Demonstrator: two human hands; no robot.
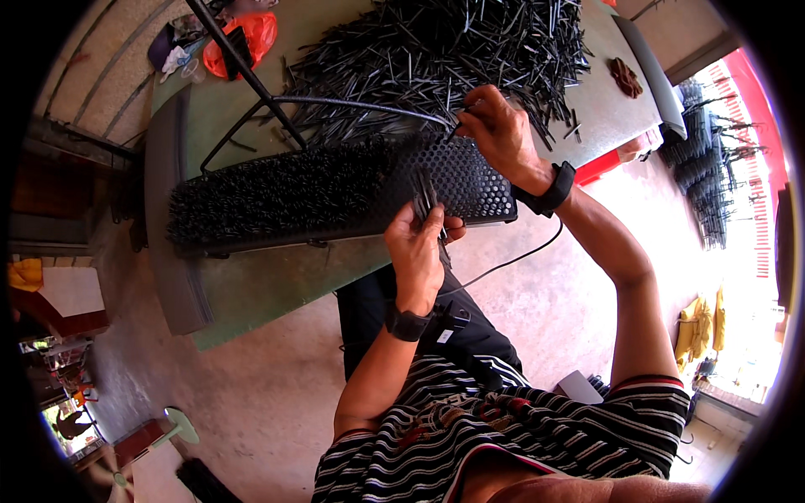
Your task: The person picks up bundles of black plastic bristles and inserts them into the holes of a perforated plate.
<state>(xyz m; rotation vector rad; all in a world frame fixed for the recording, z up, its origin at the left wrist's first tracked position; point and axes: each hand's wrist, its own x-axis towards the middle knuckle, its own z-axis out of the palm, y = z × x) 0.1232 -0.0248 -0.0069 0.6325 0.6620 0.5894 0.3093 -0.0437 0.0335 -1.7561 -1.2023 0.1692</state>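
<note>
The left hand (pixel 417 243) grips a small bundle of thin black plastic sticks (pixel 426 199) over the black perforated plate (pixel 470 180), which lies on the green counter (pixel 277 281). The right hand (pixel 496 126) pinches one stick at the plate's far edge. A big heap of the same black sticks (pixel 436 50) lies behind.

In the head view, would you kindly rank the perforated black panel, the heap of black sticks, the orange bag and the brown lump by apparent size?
1. Heap of black sticks and perforated black panel: alike in spread, so unranked.
2. Orange bag.
3. Brown lump.
All lie on the green table; fisheye bending makes this rough.
</note>
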